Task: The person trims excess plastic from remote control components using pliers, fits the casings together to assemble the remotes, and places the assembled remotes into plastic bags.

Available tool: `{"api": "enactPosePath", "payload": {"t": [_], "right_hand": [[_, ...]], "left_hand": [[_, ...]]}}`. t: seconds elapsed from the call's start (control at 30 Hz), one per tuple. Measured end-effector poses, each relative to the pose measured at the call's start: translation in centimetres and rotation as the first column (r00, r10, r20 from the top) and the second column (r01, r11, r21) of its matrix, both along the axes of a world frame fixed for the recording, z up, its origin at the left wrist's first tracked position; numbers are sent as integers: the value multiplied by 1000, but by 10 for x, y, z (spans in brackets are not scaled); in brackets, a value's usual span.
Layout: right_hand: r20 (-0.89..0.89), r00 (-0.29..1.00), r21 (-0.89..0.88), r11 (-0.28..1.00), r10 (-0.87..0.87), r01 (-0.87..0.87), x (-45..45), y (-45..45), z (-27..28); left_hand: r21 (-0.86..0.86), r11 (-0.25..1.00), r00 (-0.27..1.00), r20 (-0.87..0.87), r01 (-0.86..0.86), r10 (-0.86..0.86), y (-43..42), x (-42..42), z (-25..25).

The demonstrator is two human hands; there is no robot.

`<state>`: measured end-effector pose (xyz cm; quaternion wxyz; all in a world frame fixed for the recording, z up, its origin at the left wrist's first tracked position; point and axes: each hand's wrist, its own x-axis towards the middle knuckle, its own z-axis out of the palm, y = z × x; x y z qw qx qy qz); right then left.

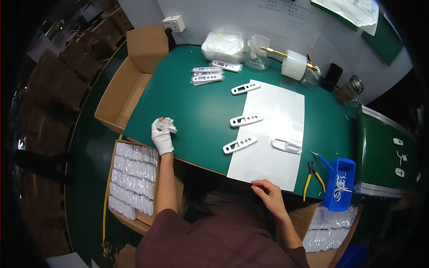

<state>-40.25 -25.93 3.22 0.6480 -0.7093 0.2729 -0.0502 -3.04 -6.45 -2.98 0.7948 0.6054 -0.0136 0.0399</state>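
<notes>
My left hand (162, 135), in a white glove with bare fingertips, is at the left front of the green table. Its fingers are closed around some small white pieces (172, 128); their exact kind is hard to make out. My right hand (268, 194), bare, is by the front edge of a white sheet of paper (271, 172). Its fingers are loosely bent with a gap at the thumb, and nothing shows in them. Three white plastic casings with cut-outs, among them a middle one (246, 120), lie partly on the sheet. A white-and-clear casing (287, 146) lies farther right.
Bagged casings (208, 78) lie at the back left. Yellow-handled pliers (313, 179) are beside a blue bin (351, 178) of white scraps. A box of wrapped pieces (133, 178) stands lower left, an open carton (117, 100) farther back. A green conveyor (380, 147) runs at right.
</notes>
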Motion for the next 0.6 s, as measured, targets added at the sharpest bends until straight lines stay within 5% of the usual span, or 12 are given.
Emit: {"api": "enactPosePath", "payload": {"t": [0.17,0.5,0.53,0.6], "right_hand": [[-12,999,-105,993,49,-50,4,-1,9],[-71,995,14,997,71,-70,4,-8,8],[-72,995,15,998,66,-65,4,-8,9],[-84,993,-7,997,82,-83,4,-8,10]], "left_hand": [[307,926,975,92,-221,203,30,18,-17],[292,918,939,293,-267,180,68,9,-58],[468,834,930,341,-292,135,78,8,-62],[520,783,913,382,-341,144,80,6,-63]]}}
